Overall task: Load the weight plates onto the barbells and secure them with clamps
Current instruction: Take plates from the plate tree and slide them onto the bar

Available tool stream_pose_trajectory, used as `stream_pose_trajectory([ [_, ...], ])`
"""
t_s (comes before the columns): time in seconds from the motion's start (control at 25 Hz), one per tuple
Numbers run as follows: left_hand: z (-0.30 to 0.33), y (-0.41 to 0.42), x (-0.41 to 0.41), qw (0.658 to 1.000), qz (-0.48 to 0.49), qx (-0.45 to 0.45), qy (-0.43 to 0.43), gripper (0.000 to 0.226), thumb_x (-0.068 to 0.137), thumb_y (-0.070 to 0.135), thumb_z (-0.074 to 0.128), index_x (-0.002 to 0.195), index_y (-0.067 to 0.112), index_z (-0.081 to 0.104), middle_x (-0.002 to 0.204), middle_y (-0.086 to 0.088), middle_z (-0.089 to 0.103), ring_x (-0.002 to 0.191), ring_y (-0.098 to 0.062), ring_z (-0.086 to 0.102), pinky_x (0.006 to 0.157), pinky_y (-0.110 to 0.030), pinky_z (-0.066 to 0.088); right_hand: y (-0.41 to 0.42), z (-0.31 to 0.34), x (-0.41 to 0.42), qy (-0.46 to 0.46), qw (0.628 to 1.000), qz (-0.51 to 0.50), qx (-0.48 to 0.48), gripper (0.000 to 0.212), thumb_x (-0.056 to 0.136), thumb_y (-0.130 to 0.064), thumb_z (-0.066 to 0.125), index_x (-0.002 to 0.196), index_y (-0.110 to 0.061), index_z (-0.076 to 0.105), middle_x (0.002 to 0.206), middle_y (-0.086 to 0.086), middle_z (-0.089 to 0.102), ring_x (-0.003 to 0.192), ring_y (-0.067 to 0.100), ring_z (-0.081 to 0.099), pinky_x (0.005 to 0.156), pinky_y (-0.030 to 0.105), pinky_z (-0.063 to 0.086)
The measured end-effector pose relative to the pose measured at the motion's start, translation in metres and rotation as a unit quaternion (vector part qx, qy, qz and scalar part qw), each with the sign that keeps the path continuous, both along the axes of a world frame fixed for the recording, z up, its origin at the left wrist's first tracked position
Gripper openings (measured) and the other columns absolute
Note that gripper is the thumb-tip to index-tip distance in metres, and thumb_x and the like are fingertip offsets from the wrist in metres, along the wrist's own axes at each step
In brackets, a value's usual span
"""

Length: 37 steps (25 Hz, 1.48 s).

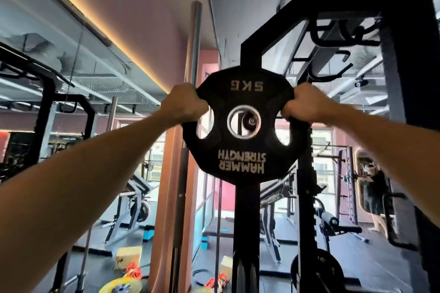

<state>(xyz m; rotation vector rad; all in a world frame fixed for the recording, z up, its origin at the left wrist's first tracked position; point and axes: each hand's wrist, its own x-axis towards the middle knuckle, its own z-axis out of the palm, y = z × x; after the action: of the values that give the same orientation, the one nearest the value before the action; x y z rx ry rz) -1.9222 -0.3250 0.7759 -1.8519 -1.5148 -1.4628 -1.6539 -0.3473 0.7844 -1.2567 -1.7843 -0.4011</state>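
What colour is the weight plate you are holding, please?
Black weight plate with pale lettering, head view.

Warm ceiling strip light (100, 31) glows – frame edges bent, motion-blurred, windows (321, 150) glaring.

The weight plate (242, 123) hides most of the barbell sleeve (250, 121).

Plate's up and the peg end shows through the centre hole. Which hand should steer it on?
Probably the left hand. The peg end sits right of centre in the hole of the 5 kg plate, so the plate needs nudging rightward. The right hand grips the opposite edge equally high.
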Motion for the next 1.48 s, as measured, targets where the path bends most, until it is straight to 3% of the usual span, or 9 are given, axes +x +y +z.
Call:
stream_pose_trajectory([
  [0.16, 0.012, 0.012, 0.004, 0.999, -0.037, 0.017, -0.024, 0.012, 0.072, 0.007, 0.067, 0.074, -0.002, 0.06, 0.066, -0.007, 0.055, 0.054, -0.018, 0.051, 0.05, -0.026, 0.039, -0.01, 0.014, 0.002, -0.003, 1.0, -0.016, -0.004, 0.01, 0.068, -0.003, 0.067, 0.061, -0.001, 0.06, 0.06, 0.009, 0.055, 0.051, 0.02, 0.051, 0.044, 0.022, 0.038],
  [0.52, 0.014, 0.075, 0.019, 0.998, -0.031, 0.032, 0.038, 0.023, 0.067, 0.012, 0.063, 0.055, 0.005, 0.045, 0.058, -0.009, 0.051, 0.053, -0.023, 0.047, 0.058, -0.028, 0.039, 0.052, 0.005, 0.02, 0.04, 0.999, -0.004, -0.013, 0.002, 0.065, 0.002, 0.063, 0.063, 0.003, 0.064, 0.055, 0.005, 0.055, 0.048, 0.015, 0.049, 0.039, 0.017, 0.035],
  [0.76, 0.005, 0.143, 0.029, 0.999, -0.018, 0.014, 0.031, 0.019, 0.078, 0.013, 0.061, 0.064, 0.005, 0.052, 0.065, -0.009, 0.053, 0.06, -0.024, 0.052, 0.051, -0.026, 0.032, 0.127, 0.003, 0.028, 0.039, 0.999, 0.0, 0.001, 0.005, 0.063, 0.003, 0.06, 0.062, 0.008, 0.06, 0.055, 0.01, 0.051, 0.051, 0.02, 0.046, 0.049, 0.023, 0.034],
  [0.92, 0.003, 0.184, 0.038, 1.0, -0.011, 0.005, 0.014, 0.014, 0.077, 0.017, 0.059, 0.066, 0.011, 0.053, 0.069, -0.007, 0.055, 0.07, -0.03, 0.059, 0.062, -0.029, 0.041, 0.174, -0.003, 0.033, 0.053, 0.999, 0.01, 0.003, 0.005, 0.064, 0.004, 0.058, 0.064, 0.01, 0.06, 0.056, 0.013, 0.054, 0.053, 0.02, 0.049, 0.052, 0.025, 0.036],
  [1.04, -0.002, 0.214, 0.045, 1.0, -0.012, 0.002, 0.003, 0.015, 0.077, 0.016, 0.056, 0.063, 0.012, 0.05, 0.066, -0.006, 0.055, 0.065, -0.029, 0.057, 0.063, -0.031, 0.042, 0.207, -0.007, 0.037, 0.057, 0.998, 0.001, 0.009, 0.006, 0.064, 0.002, 0.057, 0.062, 0.008, 0.06, 0.058, 0.019, 0.058, 0.054, 0.022, 0.052, 0.055, 0.028, 0.038],
  [1.16, -0.005, 0.226, 0.046, 1.0, -0.006, 0.008, -0.004, 0.017, 0.078, 0.018, 0.055, 0.062, 0.012, 0.049, 0.064, -0.006, 0.055, 0.064, -0.03, 0.058, 0.061, -0.03, 0.042, 0.216, -0.009, 0.039, 0.053, 0.998, -0.004, 0.015, 0.009, 0.066, 0.002, 0.058, 0.058, 0.003, 0.058, 0.053, 0.009, 0.056, 0.052, 0.019, 0.051, 0.053, 0.025, 0.036],
  [1.24, -0.008, 0.222, 0.046, 1.0, -0.009, 0.015, -0.011, 0.015, 0.08, 0.023, 0.054, 0.069, 0.014, 0.05, 0.068, -0.005, 0.056, 0.071, -0.032, 0.061, 0.064, -0.032, 0.044, 0.215, -0.012, 0.038, 0.064, 0.998, -0.013, 0.018, 0.009, 0.07, -0.004, 0.059, 0.06, -0.005, 0.057, 0.059, 0.005, 0.058, 0.06, 0.021, 0.054, 0.055, 0.027, 0.037],
  [1.32, -0.018, 0.213, 0.046, 0.999, -0.019, 0.014, -0.022, 0.019, 0.087, 0.032, 0.053, 0.093, 0.014, 0.052, 0.081, -0.005, 0.059, 0.079, -0.034, 0.06, 0.073, -0.038, 0.049, 0.213, -0.019, 0.036, 0.085, 0.996, -0.032, 0.016, 0.01, 0.072, -0.024, 0.058, 0.071, -0.014, 0.057, 0.073, 0.004, 0.062, 0.073, 0.026, 0.059, 0.063, 0.03, 0.042],
  [1.48, -0.06, 0.195, 0.042, 0.999, -0.038, -0.027, 0.016, 0.044, 0.103, 0.038, 0.042, 0.125, 0.002, 0.031, 0.099, -0.022, 0.062, 0.09, -0.043, 0.063, 0.074, -0.044, 0.043, 0.2, -0.059, 0.04, 0.119, 0.991, -0.045, -0.044, 0.056, 0.081, -0.063, 0.044, 0.108, -0.013, 0.049, 0.091, 0.011, 0.066, 0.078, 0.034, 0.066, 0.08, 0.046, 0.054],
])
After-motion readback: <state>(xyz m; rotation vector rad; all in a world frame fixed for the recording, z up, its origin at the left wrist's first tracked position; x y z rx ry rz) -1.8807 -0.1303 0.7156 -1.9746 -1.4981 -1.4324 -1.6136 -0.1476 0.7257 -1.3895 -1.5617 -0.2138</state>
